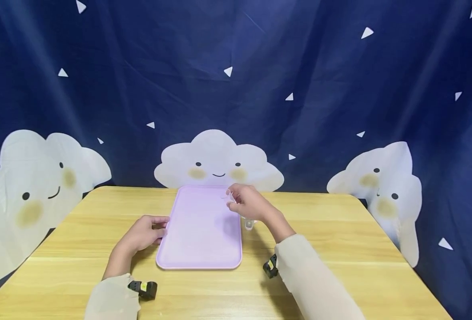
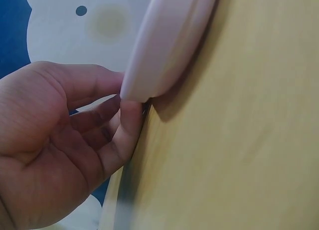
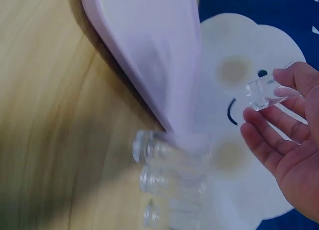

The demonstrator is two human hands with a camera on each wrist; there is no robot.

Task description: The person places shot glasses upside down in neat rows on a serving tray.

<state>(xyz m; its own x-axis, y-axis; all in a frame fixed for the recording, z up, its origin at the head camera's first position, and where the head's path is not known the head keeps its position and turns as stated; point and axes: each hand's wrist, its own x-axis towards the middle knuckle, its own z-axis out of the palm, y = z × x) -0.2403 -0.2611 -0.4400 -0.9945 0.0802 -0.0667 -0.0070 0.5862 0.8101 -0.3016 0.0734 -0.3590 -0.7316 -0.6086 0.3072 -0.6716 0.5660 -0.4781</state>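
A pale purple tray lies on the wooden table. My left hand holds its left edge; in the left wrist view the fingers meet the rim. Over the tray's far right corner, my right hand pinches a small clear glass between thumb and fingers, apart from the tray. Several more clear small glasses stand beside the tray's right edge, blurred in the right wrist view. In the head view, my right hand and wrist partly hide these glasses.
The wooden table stretches out on both sides of the tray. Behind its far edge hangs a dark blue curtain with white triangles and smiling clouds. Small black cameras sit at both wrists, next to light sleeves.
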